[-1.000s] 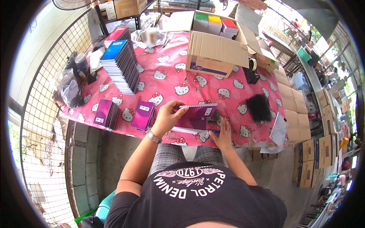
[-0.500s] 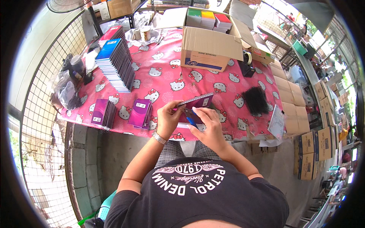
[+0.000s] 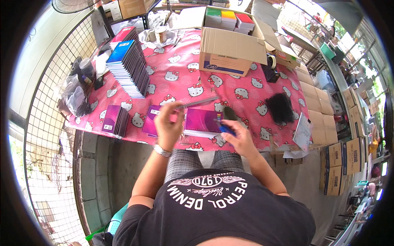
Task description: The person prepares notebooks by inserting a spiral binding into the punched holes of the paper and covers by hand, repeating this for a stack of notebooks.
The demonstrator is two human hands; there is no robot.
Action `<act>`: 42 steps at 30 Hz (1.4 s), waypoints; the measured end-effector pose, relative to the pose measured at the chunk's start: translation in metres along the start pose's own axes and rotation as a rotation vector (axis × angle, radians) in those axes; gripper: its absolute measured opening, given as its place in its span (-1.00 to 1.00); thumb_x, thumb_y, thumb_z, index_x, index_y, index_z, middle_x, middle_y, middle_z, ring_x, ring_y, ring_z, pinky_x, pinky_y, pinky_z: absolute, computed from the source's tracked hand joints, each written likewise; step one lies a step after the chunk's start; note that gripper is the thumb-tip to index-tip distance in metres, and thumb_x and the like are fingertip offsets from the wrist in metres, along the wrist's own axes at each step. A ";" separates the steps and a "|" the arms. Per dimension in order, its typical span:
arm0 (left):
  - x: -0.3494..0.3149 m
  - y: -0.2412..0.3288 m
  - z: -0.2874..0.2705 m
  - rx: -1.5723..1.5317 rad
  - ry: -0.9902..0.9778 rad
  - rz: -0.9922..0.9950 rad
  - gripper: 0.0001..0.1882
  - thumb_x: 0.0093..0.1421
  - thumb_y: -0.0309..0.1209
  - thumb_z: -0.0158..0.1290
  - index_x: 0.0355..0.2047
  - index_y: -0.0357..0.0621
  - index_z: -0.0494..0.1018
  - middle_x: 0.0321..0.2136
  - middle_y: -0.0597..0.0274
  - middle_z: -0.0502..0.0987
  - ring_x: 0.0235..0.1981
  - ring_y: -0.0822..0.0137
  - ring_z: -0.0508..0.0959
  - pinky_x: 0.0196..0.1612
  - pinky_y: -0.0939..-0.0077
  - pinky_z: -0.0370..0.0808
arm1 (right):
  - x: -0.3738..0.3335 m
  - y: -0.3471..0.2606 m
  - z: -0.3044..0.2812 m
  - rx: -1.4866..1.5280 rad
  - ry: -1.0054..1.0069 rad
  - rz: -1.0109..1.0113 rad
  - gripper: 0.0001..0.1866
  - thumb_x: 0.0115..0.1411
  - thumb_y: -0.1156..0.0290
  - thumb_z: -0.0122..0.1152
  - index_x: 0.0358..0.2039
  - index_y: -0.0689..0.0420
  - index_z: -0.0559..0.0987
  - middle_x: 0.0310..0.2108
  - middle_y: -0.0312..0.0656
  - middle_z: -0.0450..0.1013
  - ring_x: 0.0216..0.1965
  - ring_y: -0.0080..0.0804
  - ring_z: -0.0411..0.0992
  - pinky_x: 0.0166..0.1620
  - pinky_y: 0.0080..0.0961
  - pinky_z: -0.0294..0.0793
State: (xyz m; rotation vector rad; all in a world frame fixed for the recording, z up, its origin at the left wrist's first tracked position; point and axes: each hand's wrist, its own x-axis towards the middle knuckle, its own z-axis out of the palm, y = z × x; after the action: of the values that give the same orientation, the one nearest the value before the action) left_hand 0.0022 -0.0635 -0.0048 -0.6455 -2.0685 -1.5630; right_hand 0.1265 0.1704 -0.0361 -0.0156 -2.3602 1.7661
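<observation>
The left hand has its fingers pinched on one end of a thin notebook. The notebook is up off the table, tipped so that mostly its edge shows, and it slants up to the right. That hand is a bit blurry. The right hand has its fingers curled around a blue tool. The tool is blurry too, so I cannot tell if its tips are apart.

Between the hands, a purple pile of notebooks lies flat on the pink cloth, near its front edge. The tool is just beside the pile's right end. More purple books lie partly behind the left hand. To the right, well apart from the hands, sits a black bundle. A big box stands at the back.
</observation>
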 end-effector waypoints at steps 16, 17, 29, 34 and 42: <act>0.032 -0.052 0.002 0.538 -0.465 0.029 -0.64 0.17 -0.18 0.20 -0.07 -0.04 0.53 -0.05 0.16 0.55 0.05 0.08 0.48 0.11 0.12 0.39 | 0.033 0.167 -0.091 -0.992 0.398 0.060 -0.53 0.06 0.24 0.42 -0.04 0.16 0.56 -0.07 -0.03 0.43 0.03 0.07 0.38 0.08 -0.09 0.39; 0.028 -0.035 0.014 0.416 -0.523 0.129 -0.66 0.16 -0.22 0.22 -0.10 -0.06 0.54 -0.04 0.17 0.55 0.03 0.08 0.49 0.08 0.17 0.41 | 0.031 0.177 -0.098 -1.025 0.390 0.082 -0.54 0.06 0.24 0.41 -0.05 0.16 0.56 -0.07 -0.03 0.44 0.02 0.08 0.38 0.07 -0.10 0.40; -0.017 0.002 0.042 0.403 -0.937 0.498 -0.70 0.04 -0.43 0.16 -0.16 -0.06 0.52 -0.27 0.28 0.55 -0.25 0.22 0.56 -0.12 0.34 0.57 | 0.046 0.064 -0.072 -0.375 0.246 -0.065 -0.71 0.23 0.59 0.11 -0.05 0.15 0.63 -0.29 -0.07 0.55 -0.27 -0.22 0.53 -0.15 -0.34 0.53; 0.015 0.019 0.045 0.381 -0.744 0.481 -0.75 0.11 -0.46 0.11 -0.16 -0.03 0.53 -0.31 0.26 0.57 -0.26 0.17 0.56 -0.13 0.25 0.54 | 0.038 -0.009 -0.041 -0.259 0.042 -0.271 -0.74 0.25 0.61 0.18 -0.07 0.12 0.65 -0.32 -0.23 0.48 -0.33 -0.50 0.47 -0.25 -0.56 0.48; 0.007 0.020 0.063 0.368 -0.601 0.472 -0.78 0.19 -0.38 0.10 -0.15 -0.10 0.43 -0.27 0.22 0.51 -0.16 0.17 0.51 0.04 0.22 0.33 | 0.042 -0.019 -0.031 -0.322 0.122 -0.377 -0.68 0.10 0.71 0.23 -0.13 0.15 0.64 -0.26 -0.20 0.46 -0.27 -0.35 0.48 -0.19 -0.47 0.50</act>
State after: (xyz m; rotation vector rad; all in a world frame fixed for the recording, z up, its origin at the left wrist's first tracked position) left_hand 0.0035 0.0025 -0.0007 -1.4556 -2.2843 -0.7475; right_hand 0.0927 0.1995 -0.0039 0.2508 -2.3427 1.1743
